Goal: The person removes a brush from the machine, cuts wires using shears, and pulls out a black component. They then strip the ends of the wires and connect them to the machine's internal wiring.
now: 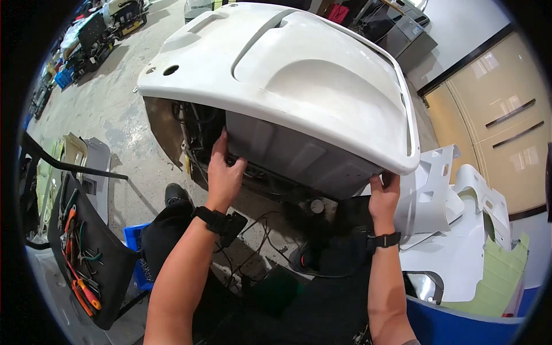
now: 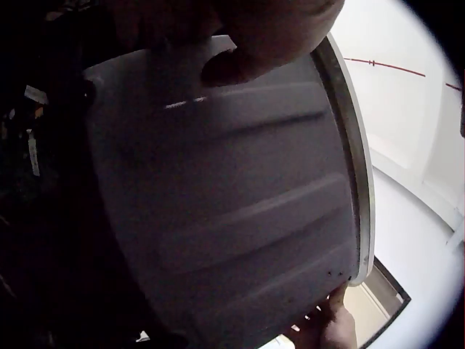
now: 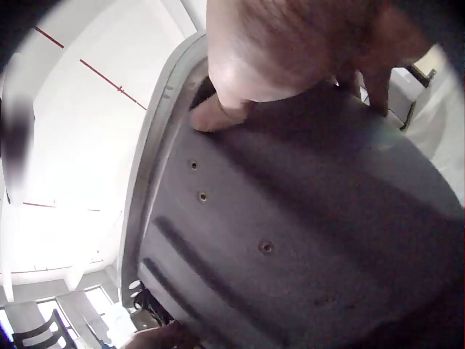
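A grey ribbed panel sits beneath the front edge of a large white molded shell. My left hand grips the panel's left end; in the left wrist view its thumb lies across the panel face. At the opposite end my right hand holds the panel's right edge, just under the shell's corner. The right wrist view shows that thumb pressed on the face near several small holes, with fingers behind the edge. Cables and dark parts show in the opening left of the panel.
Pliers and screwdrivers lie on a black seat at left, beside a blue bin. White molded parts are stacked at right. Black cables trail over the floor between the person's legs. Cream cabinets stand beyond.
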A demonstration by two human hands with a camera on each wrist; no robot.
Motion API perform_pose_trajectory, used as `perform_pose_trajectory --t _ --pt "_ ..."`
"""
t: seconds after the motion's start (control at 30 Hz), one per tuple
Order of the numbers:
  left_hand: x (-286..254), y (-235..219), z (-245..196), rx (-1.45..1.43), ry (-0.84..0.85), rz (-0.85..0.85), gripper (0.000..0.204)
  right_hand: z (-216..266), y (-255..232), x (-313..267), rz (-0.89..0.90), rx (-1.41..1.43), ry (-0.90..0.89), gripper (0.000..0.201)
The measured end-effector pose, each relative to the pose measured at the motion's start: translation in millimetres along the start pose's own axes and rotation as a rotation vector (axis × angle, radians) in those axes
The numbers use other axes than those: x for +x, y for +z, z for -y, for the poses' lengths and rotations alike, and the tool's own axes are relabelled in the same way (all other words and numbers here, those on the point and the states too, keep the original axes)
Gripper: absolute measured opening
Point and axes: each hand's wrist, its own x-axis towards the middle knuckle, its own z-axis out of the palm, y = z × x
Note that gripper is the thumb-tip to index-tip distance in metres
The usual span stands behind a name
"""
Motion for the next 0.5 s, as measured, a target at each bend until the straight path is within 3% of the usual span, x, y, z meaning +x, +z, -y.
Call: perform_pose_trajectory --t 0.13,0.2,0.33,0.4,0.47,0.5 --pt "-3.2 -2.6 -6.0 -0.068 0.026 0.118 0.064 -16.4 -6.4 15.1 0.034 0.047 -0.006 0.052" --pt "-8.2 -3.4 -12.0 0.008 0.014 0.247 0.067 -20.5 -5.3 18.6 -0.064 0.182 -0.028 0.051" --pt "-25.0 -4.5 6.9 0.042 -0.088 0.304 0.062 -33.0 -10.7 22.2 -0.104 0.131 0.036 0.046" --pt "-29.8 -5.2 14.8 0.025 -0.07 0.273 0.053 -33.1 -14.7 24.3 -0.108 0.176 0.008 0.047" --pt "-30.3 -15.8 7.2 0.039 -0.21 0.266 0.045 -32.6 -12.7 24.3 -0.145 0.225 0.046 0.048" --pt "-31.6 -15.2 10.3 0.039 -0.166 0.209 0.037 -33.7 -13.0 25.0 -0.153 0.195 0.056 0.047"
